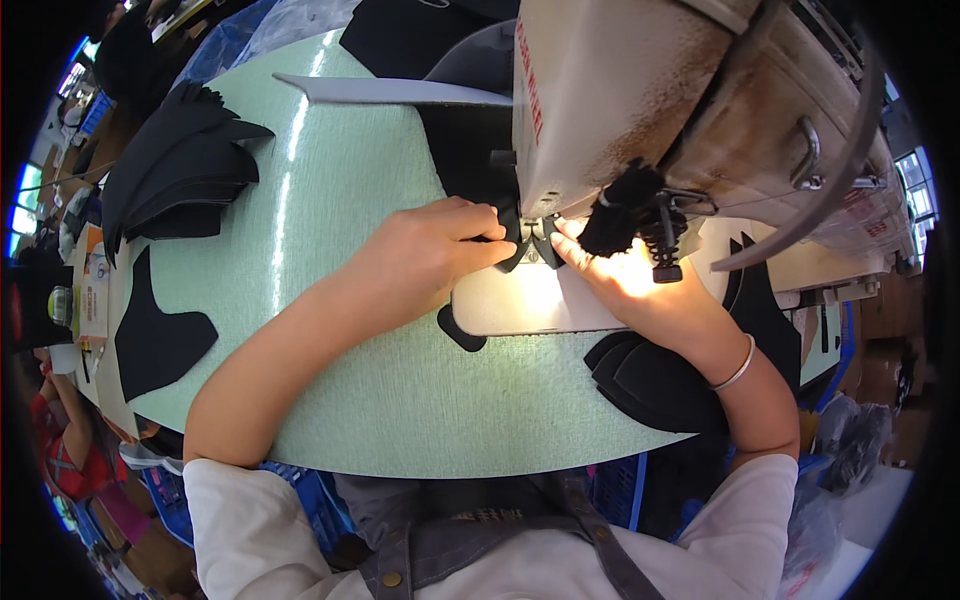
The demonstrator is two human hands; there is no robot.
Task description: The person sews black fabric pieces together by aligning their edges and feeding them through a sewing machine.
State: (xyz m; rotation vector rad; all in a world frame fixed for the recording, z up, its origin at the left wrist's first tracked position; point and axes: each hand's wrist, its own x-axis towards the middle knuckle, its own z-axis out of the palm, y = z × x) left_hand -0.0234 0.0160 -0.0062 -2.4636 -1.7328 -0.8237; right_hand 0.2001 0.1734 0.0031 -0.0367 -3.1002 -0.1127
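A black fabric piece (462,150) lies partly beneath the sewing machine's head (600,90), its near edges at the lit presser foot (533,240). My left hand (425,250) pinches the fabric just left of the foot, thumb and fingers drawn together. On the other side, my right hand (635,285) has its fingertips on the black edge close to the foot, with the fabric between thumb and forefinger. Bright lamp light washes over that hand and the pale needle plate (510,305). The machine head covers the far right part of the fabric.
Stacked black cut pieces (190,170) lie at the left, above a single black piece (160,320). Another black stack (650,385) sits under my right forearm. A grey-white strip (400,92) crosses the far side of the green table (400,420). Blue crates (620,490) stand below the near edge.
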